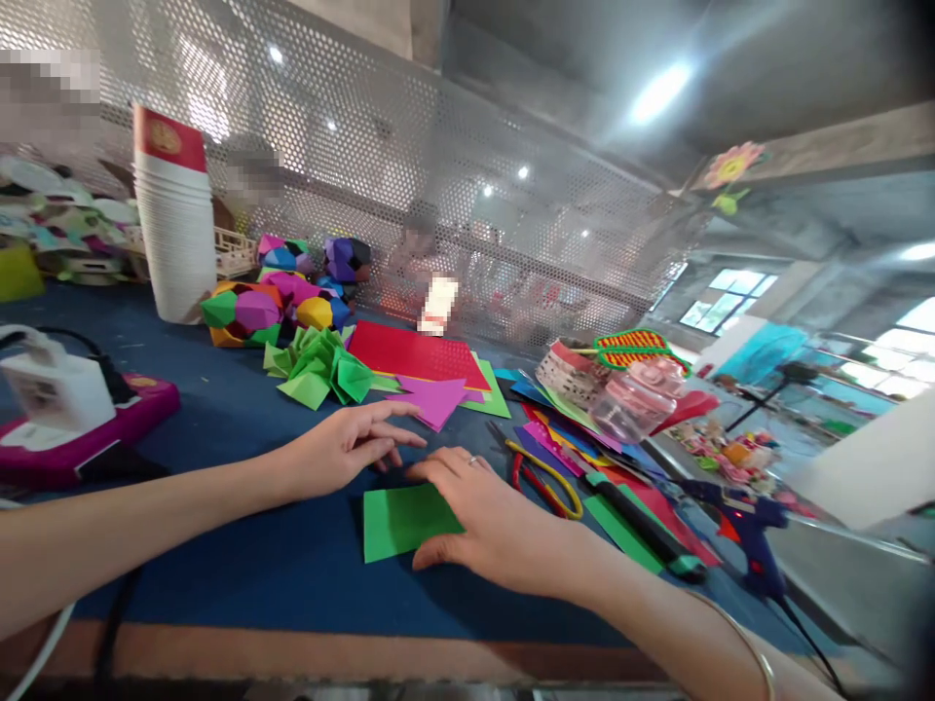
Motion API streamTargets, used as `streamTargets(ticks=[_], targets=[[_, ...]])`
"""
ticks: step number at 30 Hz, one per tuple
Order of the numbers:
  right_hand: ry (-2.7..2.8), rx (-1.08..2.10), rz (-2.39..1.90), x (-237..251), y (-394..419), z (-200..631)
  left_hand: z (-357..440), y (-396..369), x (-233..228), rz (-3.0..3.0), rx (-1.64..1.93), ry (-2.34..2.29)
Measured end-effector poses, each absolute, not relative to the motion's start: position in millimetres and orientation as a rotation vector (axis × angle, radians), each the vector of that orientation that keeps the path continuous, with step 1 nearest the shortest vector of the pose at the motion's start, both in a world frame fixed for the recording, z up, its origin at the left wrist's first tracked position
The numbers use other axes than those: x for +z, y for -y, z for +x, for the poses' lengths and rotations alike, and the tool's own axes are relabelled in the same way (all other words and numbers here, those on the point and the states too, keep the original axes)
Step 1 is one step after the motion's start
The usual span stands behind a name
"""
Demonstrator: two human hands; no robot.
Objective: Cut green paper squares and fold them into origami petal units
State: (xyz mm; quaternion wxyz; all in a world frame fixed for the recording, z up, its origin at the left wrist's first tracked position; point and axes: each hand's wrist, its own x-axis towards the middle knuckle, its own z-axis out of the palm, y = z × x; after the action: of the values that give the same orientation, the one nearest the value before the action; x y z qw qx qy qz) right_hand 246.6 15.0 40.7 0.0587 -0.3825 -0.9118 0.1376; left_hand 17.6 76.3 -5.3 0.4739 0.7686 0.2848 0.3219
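Note:
A green rectangular sheet of paper (398, 521) lies near the table's front edge. My right hand (486, 521) spans its right part, with the thumb at the near edge and the fingers at the far edge, holding it; the palm hides that end. My left hand (357, 448) hovers just beyond the sheet's upper left, fingers apart and nothing in them. Past the hands are a purple paper piece (434, 399), a red sheet stack (416, 353) and a pile of folded green papers (321, 365). Scissors (544, 477) with yellow and red handles lie right of my right hand.
On the right are a black-and-green handled tool (643, 526), a blue glue gun (752, 531) and a clear plastic container (632, 404). On the left stand a purple power strip (157, 394) and stacked paper cups (175, 243). Colourful folded-paper balls (244, 312) sit before a perforated metal screen (351, 146).

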Motion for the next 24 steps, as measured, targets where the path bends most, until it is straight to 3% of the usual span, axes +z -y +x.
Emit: streamTargets(ticks=[6, 17, 21, 24], targets=[[2.546, 0.453, -0.856, 33, -35, 240, 18, -74, -5, 1.725, 0.762, -0.69], [2.38, -0.239, -0.414, 15, -35, 240, 16, -60, 8, 1.346, 0.468, -0.435], [2.295, -0.234, -0.48, 11, -28, 244, 18, -61, 8, 1.401, 0.474, -0.396], [2.019, -0.046, -0.746, 5, -24, 242, 19, -60, 3, 1.378, 0.558, -0.424]])
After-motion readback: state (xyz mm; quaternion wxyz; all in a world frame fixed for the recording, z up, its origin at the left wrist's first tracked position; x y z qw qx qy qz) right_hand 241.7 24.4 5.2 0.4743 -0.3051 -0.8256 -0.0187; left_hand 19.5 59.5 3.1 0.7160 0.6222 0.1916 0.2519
